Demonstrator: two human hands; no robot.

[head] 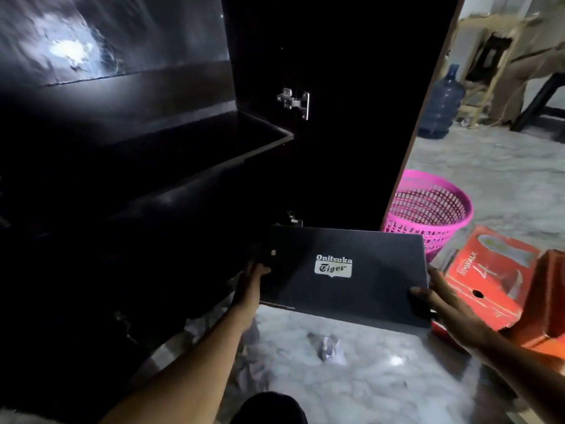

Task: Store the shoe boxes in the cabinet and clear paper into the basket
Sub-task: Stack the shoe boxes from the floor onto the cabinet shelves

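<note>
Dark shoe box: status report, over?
Left hand and right hand grip dark shoe box ends. Cabinet open ahead. Crumpled paper on floor.

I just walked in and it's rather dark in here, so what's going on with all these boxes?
A person is tidying shoe boxes into a dark cabinet whose door stands open. Both hands grip a dark Onitsuka Tiger box, the left hand at one end and the right hand at the other, holding it in front of the cabinet. Orange boxes wait on the floor to the right, by a pink basket. Crumpled paper lies on the floor.
</note>
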